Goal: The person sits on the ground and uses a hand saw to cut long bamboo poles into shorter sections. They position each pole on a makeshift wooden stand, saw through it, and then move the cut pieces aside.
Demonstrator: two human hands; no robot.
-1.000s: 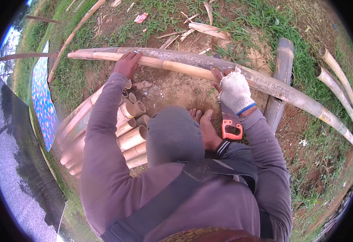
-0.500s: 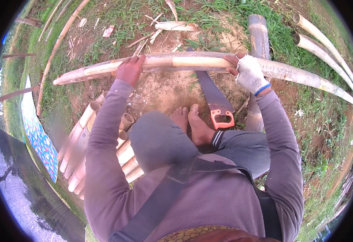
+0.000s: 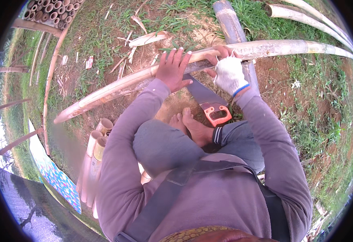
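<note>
A long pale bamboo pole (image 3: pixel 116 86) runs slantwise in front of me, its left end nearer and its right end farther off. My bare left hand (image 3: pixel 171 71) lies on it with the fingers spread. My right hand (image 3: pixel 230 73), in a white fingerless-looking glove with a blue cuff, has its fingers over the pole and its thumb on the near side. Under the pole, by my right hand, lies a thick grey bamboo log (image 3: pixel 228 22). Between my feet and the pole rests a handsaw (image 3: pixel 205 93) with an orange handle; the pole and left hand hide its tip.
Cut bamboo lengths (image 3: pixel 91 145) lie by my left knee. Several long bamboo poles (image 3: pixel 297 15) lie at the far right. A stack of bamboo tubes (image 3: pixel 49 12) stands far left. Bamboo peelings (image 3: pixel 149 39) lie on grass and soil. A patterned sheet (image 3: pixel 57 173) is at left.
My left hand has loosened from its grip and spread its fingers, now closer to my right hand. The pole has gone from nearly level to slanted in view. The whole view has shifted.
</note>
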